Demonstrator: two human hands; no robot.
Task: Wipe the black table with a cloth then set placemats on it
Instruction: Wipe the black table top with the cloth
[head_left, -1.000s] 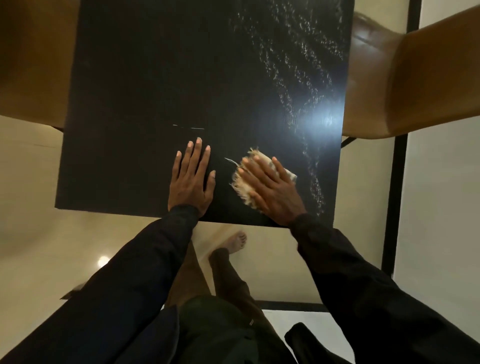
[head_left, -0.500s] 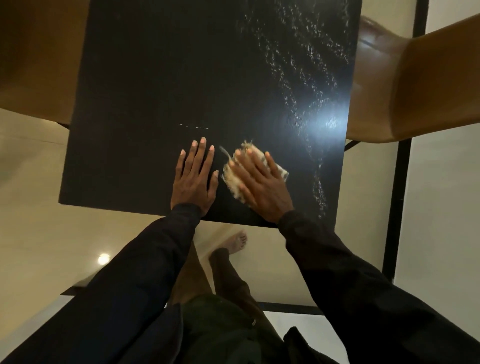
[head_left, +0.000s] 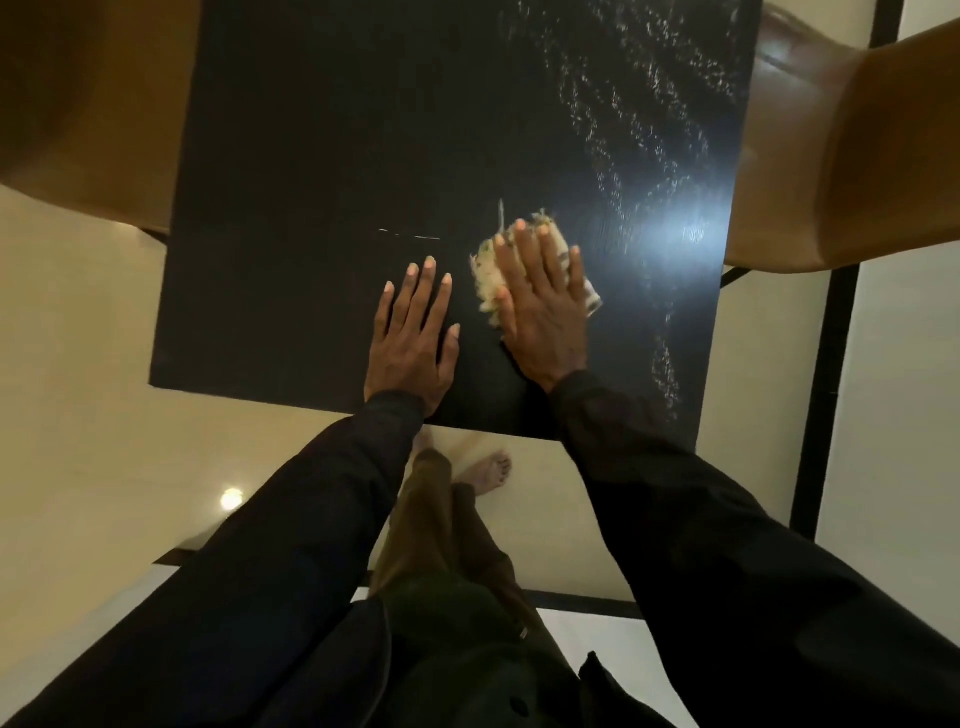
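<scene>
The black table (head_left: 332, 156) fills the upper middle of the head view, its near edge just above my sleeves. A pale frayed cloth (head_left: 485, 270) lies on it near the front, right of centre. My right hand (head_left: 540, 306) presses flat on the cloth with straight fingers and covers most of it. Just to its left, my left hand (head_left: 415, 338) rests flat on the bare tabletop with fingers spread. Wet streaks (head_left: 649, 130) glint on the table's right side around a bright light reflection. No placemats are in view.
A tan leather chair (head_left: 841, 156) stands against the table's right edge and another tan chair (head_left: 78, 93) against its left. Cream floor lies below the near edge, where my bare foot (head_left: 488, 473) shows. A black floor strip (head_left: 821, 389) runs down the right.
My right hand has slid the cloth left and then farther from me, turning so its fingers point up the table. My left hand has stayed flat in place.
</scene>
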